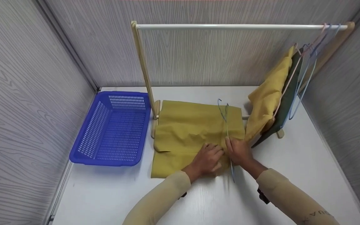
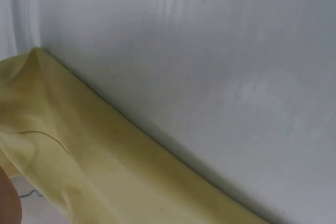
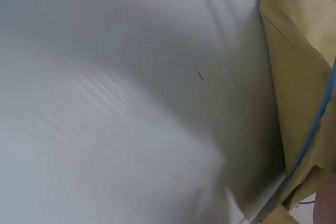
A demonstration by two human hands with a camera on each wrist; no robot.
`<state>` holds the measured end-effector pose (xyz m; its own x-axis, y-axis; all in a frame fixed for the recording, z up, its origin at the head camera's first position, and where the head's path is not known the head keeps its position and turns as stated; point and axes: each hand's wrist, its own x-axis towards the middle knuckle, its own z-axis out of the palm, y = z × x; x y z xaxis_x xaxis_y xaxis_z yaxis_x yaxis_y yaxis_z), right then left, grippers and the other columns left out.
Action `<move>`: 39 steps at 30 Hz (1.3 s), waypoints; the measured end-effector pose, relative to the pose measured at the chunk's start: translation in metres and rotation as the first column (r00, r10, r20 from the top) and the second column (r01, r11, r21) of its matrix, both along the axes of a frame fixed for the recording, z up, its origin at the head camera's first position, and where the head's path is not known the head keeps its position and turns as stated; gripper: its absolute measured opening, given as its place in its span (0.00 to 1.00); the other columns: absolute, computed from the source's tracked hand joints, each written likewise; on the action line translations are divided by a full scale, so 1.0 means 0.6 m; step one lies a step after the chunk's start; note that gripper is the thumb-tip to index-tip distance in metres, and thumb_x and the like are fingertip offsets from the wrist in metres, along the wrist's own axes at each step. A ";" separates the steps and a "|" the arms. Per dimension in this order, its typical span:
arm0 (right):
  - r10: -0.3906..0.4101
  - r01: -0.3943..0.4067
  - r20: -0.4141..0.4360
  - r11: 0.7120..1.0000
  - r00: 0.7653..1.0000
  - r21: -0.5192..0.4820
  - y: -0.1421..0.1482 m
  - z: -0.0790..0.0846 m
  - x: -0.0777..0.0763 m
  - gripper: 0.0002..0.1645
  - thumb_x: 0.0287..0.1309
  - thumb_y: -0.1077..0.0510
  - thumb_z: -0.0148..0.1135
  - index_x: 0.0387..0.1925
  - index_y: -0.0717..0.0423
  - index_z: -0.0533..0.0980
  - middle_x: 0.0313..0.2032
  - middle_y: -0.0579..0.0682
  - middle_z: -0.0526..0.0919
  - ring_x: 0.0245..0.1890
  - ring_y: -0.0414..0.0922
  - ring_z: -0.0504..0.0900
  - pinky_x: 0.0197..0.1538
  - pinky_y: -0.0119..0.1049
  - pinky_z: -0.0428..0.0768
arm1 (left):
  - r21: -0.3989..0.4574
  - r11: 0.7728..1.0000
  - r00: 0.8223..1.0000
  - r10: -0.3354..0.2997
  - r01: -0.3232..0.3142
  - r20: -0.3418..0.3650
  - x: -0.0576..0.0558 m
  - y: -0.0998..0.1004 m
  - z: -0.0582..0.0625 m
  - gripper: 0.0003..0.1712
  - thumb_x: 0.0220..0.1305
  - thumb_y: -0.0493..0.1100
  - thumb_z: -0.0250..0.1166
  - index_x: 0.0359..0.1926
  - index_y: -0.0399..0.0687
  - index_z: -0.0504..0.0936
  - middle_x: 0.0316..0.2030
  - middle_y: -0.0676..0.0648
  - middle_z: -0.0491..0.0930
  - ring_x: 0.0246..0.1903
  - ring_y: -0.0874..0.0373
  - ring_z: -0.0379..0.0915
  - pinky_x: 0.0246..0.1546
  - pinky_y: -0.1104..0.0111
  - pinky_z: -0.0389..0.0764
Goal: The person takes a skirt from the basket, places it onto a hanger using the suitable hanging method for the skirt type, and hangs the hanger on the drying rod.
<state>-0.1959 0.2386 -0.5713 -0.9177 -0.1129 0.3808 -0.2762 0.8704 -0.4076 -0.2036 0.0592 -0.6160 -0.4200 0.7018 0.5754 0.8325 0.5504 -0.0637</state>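
Observation:
A mustard-yellow cloth [image 1: 195,125] lies folded flat on the table, its near right part bunched up between the hands. My left hand [image 1: 207,158] grips the cloth near its front edge with curled fingers. Just beside it, my right hand [image 1: 239,150] holds a thin blue clothes hanger [image 1: 227,125], which stands edge-on over the cloth's right side with its hook pointing away. In the right wrist view the blue hanger [image 3: 317,119] runs along the cloth [image 3: 294,72]. The left wrist view has the cloth's edge [image 2: 105,124] slanting over the table; most fingers are hidden there.
A blue plastic basket [image 1: 114,134] stands at the left. Behind the cloth rises a rack with a white rail [image 1: 230,27] and wooden posts [image 1: 142,62]. At its right end hang a yellow cloth [image 1: 270,90], a dark green cloth [image 1: 289,97] and several hangers [image 1: 303,84].

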 end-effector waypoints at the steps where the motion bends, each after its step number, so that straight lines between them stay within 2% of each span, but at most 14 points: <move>1: 0.011 -0.011 -0.009 1.000 1.000 0.012 -0.001 -0.002 0.002 0.24 0.71 0.56 0.52 0.16 0.53 0.66 0.13 0.46 0.63 0.14 0.47 0.65 0.20 0.47 0.67 | 0.020 0.999 0.999 0.037 -0.037 0.003 -0.004 -0.002 0.002 0.17 0.56 0.50 0.61 0.44 0.49 0.82 0.45 0.51 0.82 0.48 0.54 0.74 0.46 0.61 0.69; 5: 0.052 -0.047 -0.060 0.995 0.997 0.087 -0.003 -0.016 0.007 0.25 0.69 0.56 0.55 0.14 0.52 0.64 0.12 0.48 0.65 0.13 0.49 0.68 0.19 0.46 0.68 | 0.058 0.982 0.982 0.178 -0.182 0.070 -0.014 -0.006 0.013 0.13 0.59 0.47 0.61 0.43 0.48 0.82 0.44 0.50 0.82 0.47 0.52 0.73 0.46 0.59 0.68; 8: 0.073 -0.061 -0.115 0.992 0.991 0.108 -0.003 -0.028 0.009 0.25 0.66 0.57 0.58 0.13 0.53 0.64 0.11 0.49 0.66 0.12 0.50 0.69 0.18 0.46 0.68 | 0.062 0.960 0.959 0.265 -0.272 0.098 -0.021 -0.003 0.018 0.14 0.62 0.48 0.59 0.45 0.48 0.81 0.45 0.50 0.81 0.47 0.52 0.72 0.46 0.58 0.68; 11: 0.091 -0.074 -0.150 0.991 0.984 0.115 -0.004 -0.040 0.012 0.23 0.64 0.59 0.60 0.14 0.53 0.64 0.11 0.49 0.67 0.12 0.48 0.68 0.18 0.44 0.67 | 0.063 0.932 0.929 0.348 -0.358 0.125 -0.028 0.004 0.022 0.15 0.64 0.50 0.58 0.46 0.48 0.81 0.44 0.50 0.80 0.46 0.52 0.72 0.46 0.57 0.68; 15: 0.132 -0.112 -0.161 0.985 0.978 0.130 -0.007 -0.050 0.017 0.22 0.63 0.59 0.60 0.15 0.54 0.66 0.12 0.47 0.66 0.12 0.42 0.64 0.17 0.39 0.64 | 0.046 0.889 0.870 0.433 -0.455 0.234 -0.041 0.013 0.034 0.19 0.68 0.55 0.55 0.47 0.46 0.79 0.45 0.48 0.78 0.47 0.51 0.70 0.49 0.54 0.66; 20: 0.178 -0.154 -0.207 0.980 0.962 0.127 -0.009 -0.066 0.026 0.20 0.59 0.62 0.64 0.17 0.54 0.66 0.13 0.45 0.64 0.14 0.39 0.60 0.18 0.34 0.61 | 0.006 0.839 0.773 0.498 -0.544 0.394 -0.068 0.020 0.056 0.30 0.72 0.64 0.50 0.52 0.44 0.76 0.48 0.46 0.76 0.49 0.50 0.68 0.52 0.53 0.63; 23: 0.212 -0.182 -0.236 0.973 0.948 0.142 -0.009 -0.076 0.032 0.19 0.56 0.64 0.65 0.17 0.55 0.66 0.14 0.45 0.65 0.15 0.38 0.60 0.18 0.34 0.62 | -0.034 0.824 0.713 0.510 -0.566 0.481 -0.080 0.024 0.066 0.36 0.69 0.70 0.52 0.58 0.44 0.72 0.51 0.47 0.74 0.51 0.51 0.65 0.54 0.54 0.60; 25: 0.231 -0.197 -0.241 0.968 0.943 0.158 -0.007 -0.081 0.035 0.18 0.55 0.63 0.66 0.18 0.54 0.66 0.14 0.45 0.65 0.16 0.38 0.61 0.19 0.33 0.62 | -0.041 0.824 0.690 0.499 -0.565 0.524 -0.083 0.029 0.070 0.39 0.67 0.71 0.54 0.61 0.45 0.70 0.53 0.48 0.73 0.52 0.52 0.64 0.54 0.55 0.59; 27: 0.249 -0.212 -0.240 0.962 0.938 0.173 -0.003 -0.083 0.037 0.17 0.55 0.63 0.66 0.18 0.54 0.67 0.14 0.44 0.66 0.16 0.37 0.61 0.19 0.32 0.62 | -0.039 0.831 0.684 0.482 -0.554 0.548 -0.082 0.038 0.073 0.39 0.66 0.70 0.55 0.64 0.46 0.68 0.55 0.49 0.73 0.52 0.52 0.64 0.53 0.56 0.60; 30: 0.284 -0.244 -0.216 0.950 0.934 0.195 0.007 -0.082 0.036 0.15 0.55 0.61 0.67 0.20 0.53 0.69 0.16 0.43 0.67 0.17 0.37 0.62 0.20 0.33 0.64 | -0.028 0.838 0.699 0.472 -0.544 0.538 -0.078 0.051 0.074 0.35 0.67 0.65 0.56 0.64 0.49 0.68 0.56 0.49 0.74 0.53 0.52 0.66 0.55 0.55 0.62; 33: 0.273 -0.235 -0.197 0.952 0.941 0.198 0.018 -0.082 0.031 0.14 0.56 0.60 0.66 0.22 0.54 0.70 0.17 0.45 0.69 0.18 0.41 0.65 0.22 0.37 0.67 | -0.029 0.828 0.710 0.497 -0.560 0.499 -0.076 0.061 0.073 0.28 0.67 0.62 0.57 0.61 0.53 0.72 0.53 0.50 0.75 0.52 0.52 0.67 0.55 0.55 0.64; 36: 0.155 -0.122 -0.182 0.976 0.971 0.182 0.026 -0.087 0.022 0.11 0.61 0.59 0.62 0.26 0.58 0.72 0.21 0.51 0.72 0.22 0.49 0.70 0.28 0.44 0.71 | -0.031 0.813 0.716 0.530 -0.582 0.456 -0.076 0.066 0.072 0.21 0.67 0.60 0.59 0.55 0.56 0.77 0.50 0.51 0.76 0.50 0.53 0.69 0.55 0.54 0.64; 39: -0.007 0.024 -0.124 0.990 0.992 0.138 0.031 -0.100 0.008 0.10 0.66 0.59 0.57 0.38 0.64 0.75 0.34 0.60 0.77 0.36 0.58 0.76 0.41 0.52 0.75 | -0.018 0.803 0.723 0.547 -0.596 0.421 -0.076 0.069 0.070 0.14 0.65 0.57 0.61 0.44 0.56 0.82 0.47 0.52 0.78 0.48 0.53 0.70 0.54 0.55 0.65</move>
<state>-0.1911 0.2571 -0.6316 -0.8672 -0.1585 0.4721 -0.3025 0.9207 -0.2466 -0.2490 0.1008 -0.5742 -0.9225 0.1965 0.3322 0.2961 0.9123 0.2828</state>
